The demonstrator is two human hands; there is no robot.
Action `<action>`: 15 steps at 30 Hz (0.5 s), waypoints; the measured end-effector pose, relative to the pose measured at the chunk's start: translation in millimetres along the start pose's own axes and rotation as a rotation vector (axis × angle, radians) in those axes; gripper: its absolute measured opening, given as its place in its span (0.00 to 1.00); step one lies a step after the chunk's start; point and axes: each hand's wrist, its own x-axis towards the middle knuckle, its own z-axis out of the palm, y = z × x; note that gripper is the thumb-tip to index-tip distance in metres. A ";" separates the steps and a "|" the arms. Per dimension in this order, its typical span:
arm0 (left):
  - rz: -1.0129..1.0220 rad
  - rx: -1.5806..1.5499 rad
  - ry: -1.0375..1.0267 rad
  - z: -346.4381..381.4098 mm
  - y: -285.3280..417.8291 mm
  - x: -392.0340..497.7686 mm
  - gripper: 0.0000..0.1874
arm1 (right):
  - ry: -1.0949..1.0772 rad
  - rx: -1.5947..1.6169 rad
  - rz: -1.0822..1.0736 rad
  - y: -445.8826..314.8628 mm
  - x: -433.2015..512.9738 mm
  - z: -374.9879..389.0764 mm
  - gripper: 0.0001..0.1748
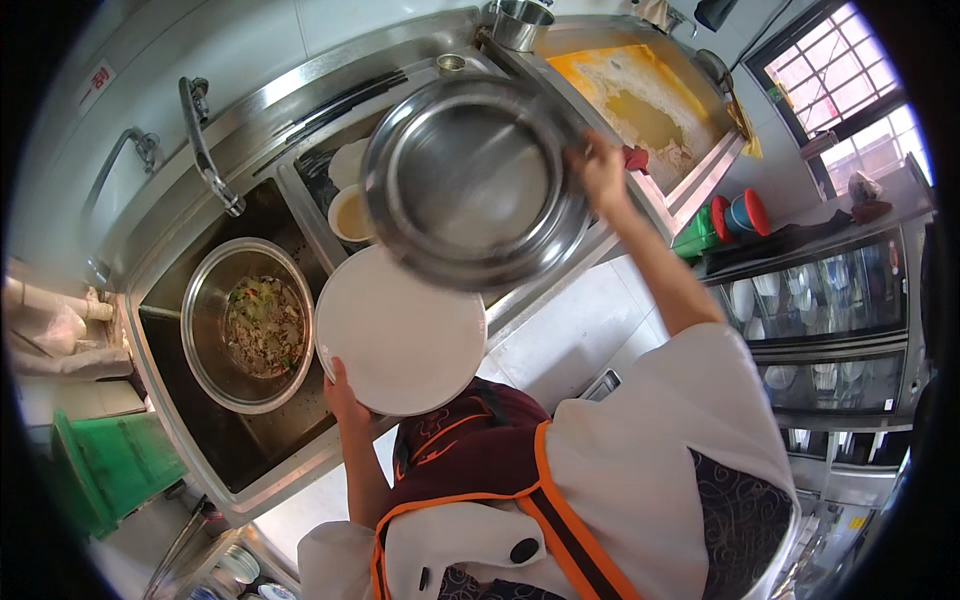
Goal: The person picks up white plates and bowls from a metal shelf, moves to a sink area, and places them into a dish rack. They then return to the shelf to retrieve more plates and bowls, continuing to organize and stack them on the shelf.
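My left hand (346, 391) grips the rim of a large white round plate (401, 334) over the front edge of the sink. In my right hand (600, 174) is the rim of a wide stainless steel basin (472, 180), blurred by motion and tilted above the middle sink. It hides much of that sink and overlaps the plate's far edge in view. Left of the basin, a bowl with yellowish liquid (352, 216) and a pale dish (349, 163) show in the middle sink. A steel bowl of food scraps (266, 326) stands in the left sink.
Taps (202, 150) reach over the left sink. Black chopsticks (345, 105) lie on the back ledge, near a steel pot (521, 26). The right sink holds foamy yellowish water (645, 112). A green bin (116, 465) is at lower left, a glass-doored dish cabinet (825, 292) at right.
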 end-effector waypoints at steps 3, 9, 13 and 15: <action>0.004 0.022 0.003 -6.0 3.9 -1.5 0.32 | -0.116 0.083 0.148 25.8 -87.8 47.2 0.19; -0.086 -0.341 -0.181 -4.1 17.6 -12.9 0.40 | -0.402 0.553 0.411 19.9 -181.7 104.9 0.16; 0.139 -0.111 -0.393 2.8 19.3 -17.6 0.32 | -0.330 0.458 0.154 12.7 -193.0 109.5 0.16; 0.089 -0.007 -0.234 2.3 18.7 -18.0 0.27 | -0.392 0.260 0.109 9.0 -193.5 106.4 0.14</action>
